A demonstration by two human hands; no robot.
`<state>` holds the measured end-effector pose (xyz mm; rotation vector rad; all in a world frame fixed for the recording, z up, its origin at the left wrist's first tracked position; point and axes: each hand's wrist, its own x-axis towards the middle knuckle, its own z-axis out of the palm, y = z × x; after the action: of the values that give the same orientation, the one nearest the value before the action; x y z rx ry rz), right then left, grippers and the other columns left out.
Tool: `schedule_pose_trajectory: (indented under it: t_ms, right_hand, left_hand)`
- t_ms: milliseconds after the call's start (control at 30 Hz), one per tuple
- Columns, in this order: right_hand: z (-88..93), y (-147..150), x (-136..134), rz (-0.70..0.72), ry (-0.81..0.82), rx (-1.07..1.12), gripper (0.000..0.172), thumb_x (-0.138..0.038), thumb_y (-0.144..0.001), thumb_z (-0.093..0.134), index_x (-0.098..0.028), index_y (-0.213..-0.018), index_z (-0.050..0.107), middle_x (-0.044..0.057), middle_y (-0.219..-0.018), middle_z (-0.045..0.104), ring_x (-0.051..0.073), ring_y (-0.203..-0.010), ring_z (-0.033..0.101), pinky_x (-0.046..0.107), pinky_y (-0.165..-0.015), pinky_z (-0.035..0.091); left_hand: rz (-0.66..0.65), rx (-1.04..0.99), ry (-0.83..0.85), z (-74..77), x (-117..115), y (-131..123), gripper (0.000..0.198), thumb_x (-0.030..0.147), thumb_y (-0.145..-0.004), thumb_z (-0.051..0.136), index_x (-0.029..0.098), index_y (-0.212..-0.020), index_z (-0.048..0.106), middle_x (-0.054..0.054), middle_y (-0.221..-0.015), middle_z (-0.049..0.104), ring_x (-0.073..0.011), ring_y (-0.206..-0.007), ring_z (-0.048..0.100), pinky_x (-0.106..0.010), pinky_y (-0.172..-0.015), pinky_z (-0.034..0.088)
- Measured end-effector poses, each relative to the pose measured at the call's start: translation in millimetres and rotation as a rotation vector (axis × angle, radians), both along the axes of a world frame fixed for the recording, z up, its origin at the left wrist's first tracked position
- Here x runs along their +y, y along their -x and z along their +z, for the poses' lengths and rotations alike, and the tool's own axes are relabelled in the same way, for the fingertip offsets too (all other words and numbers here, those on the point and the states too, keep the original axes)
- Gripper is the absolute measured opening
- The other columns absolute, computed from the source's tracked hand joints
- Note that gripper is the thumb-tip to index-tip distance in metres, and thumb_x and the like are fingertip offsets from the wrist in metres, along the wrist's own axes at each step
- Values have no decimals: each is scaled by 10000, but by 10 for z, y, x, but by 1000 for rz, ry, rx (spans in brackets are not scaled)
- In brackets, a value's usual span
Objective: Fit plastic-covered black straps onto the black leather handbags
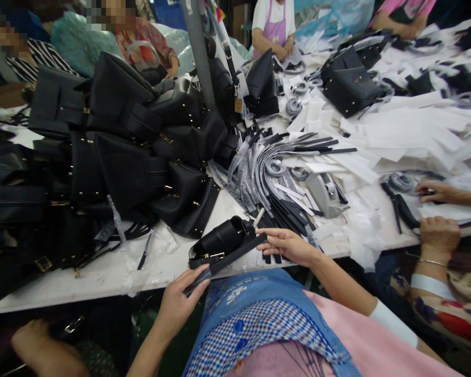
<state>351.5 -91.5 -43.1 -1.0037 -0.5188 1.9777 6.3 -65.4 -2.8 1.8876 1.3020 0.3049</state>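
Note:
Stretched between my two hands is a black strap [235,255], held just in front of the table edge. My left hand [182,296] pinches its lower left end between thumb and fingers. At the upper right end, my right hand [288,246] grips the strap with thumb and fingertips. Right behind the strap a small black bag [222,238] with a gold buckle lies on the table. Beyond my right hand spreads a bundle of black straps [262,173], many wrapped in clear plastic.
Black handbags [125,162] are heaped on the left of the white table [98,283]. A tape dispenser [325,196] stands behind my right hand. White paper strips [408,125] cover the right side. A metal post [200,52] rises mid-table. Co-workers' hands [439,230] work close on the right.

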Motion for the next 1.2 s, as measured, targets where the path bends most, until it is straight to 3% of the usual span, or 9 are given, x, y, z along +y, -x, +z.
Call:
schedule_pose_trajectory:
  t_ms: [200, 300, 467, 633, 867, 1000, 1100, 1200]
  right_hand:
    - [-79, -128, 183, 103, -68, 70, 515, -268, -846, 698, -150, -1320, 537, 123, -1037, 739, 187, -1020, 687, 289, -930, 534]
    - [-161, -171, 264, 131, -64, 46, 495, -327, -858, 684, -149, -1302, 558, 117, -969, 753, 176, -928, 715, 273, -858, 564]
    - [-300, -220, 385, 138, -9, -28, 402, -382, -817, 720, -113, -1110, 663, 95, -816, 759, 158, -781, 730, 213, -703, 590]
    - [-394, -278, 446, 149, 42, -26, 351, -388, -809, 728, -128, -1036, 664, 79, -778, 755, 128, -695, 722, 195, -680, 588]
    - [-488, -334, 469, 120, 29, -4, 357, -387, -802, 734, -147, -1055, 659, 66, -796, 754, 129, -731, 722, 205, -729, 583]
    - [-483, -320, 501, 116, 26, -70, 420, -392, -792, 741, -143, -1117, 645, 71, -786, 751, 143, -696, 718, 228, -679, 589]
    - [-464, -279, 519, 114, -3, -93, 426, -406, -800, 727, -143, -1125, 650, 78, -836, 751, 139, -690, 714, 240, -675, 587]
    - [-449, -219, 534, 94, -11, -155, 367, -441, -768, 744, -130, -956, 690, 69, -808, 743, 129, -655, 698, 236, -649, 576]
  left_hand:
    - [136, 66, 9, 77, -213, -121, 368, 425, -833, 630, 266, -1161, 684, -41, -1163, 710, -232, -1084, 661, -365, -980, 515]
    - [184, 94, 46, 115, -277, -203, 371, 431, -823, 636, 255, -1145, 695, -45, -1166, 710, -240, -1091, 658, -364, -974, 520]
    - [214, 118, 127, 224, -314, -376, 363, 417, -839, 617, 246, -1149, 694, -50, -1171, 707, -236, -1106, 647, -359, -983, 512]
    - [240, 123, 162, 311, -295, -543, 379, 408, -854, 602, 216, -1171, 681, -78, -1165, 702, -238, -1096, 645, -366, -979, 506]
    - [227, 136, 114, 245, -242, -635, 364, 398, -875, 581, 226, -1182, 672, -81, -1136, 702, -226, -1045, 655, -359, -949, 505]
    - [208, 144, 90, 173, -215, -623, 359, 384, -907, 531, 230, -1210, 646, -69, -1180, 682, -214, -1090, 627, -324, -965, 469]
    - [199, 185, 131, 163, -198, -624, 349, 394, -953, 424, 191, -945, 708, -51, -907, 707, -185, -860, 649, -277, -809, 474]
    - [208, 154, 257, 172, -180, -625, 487, 439, -966, 361, 175, -626, 589, -4, -618, 573, -139, -616, 549, -245, -636, 401]
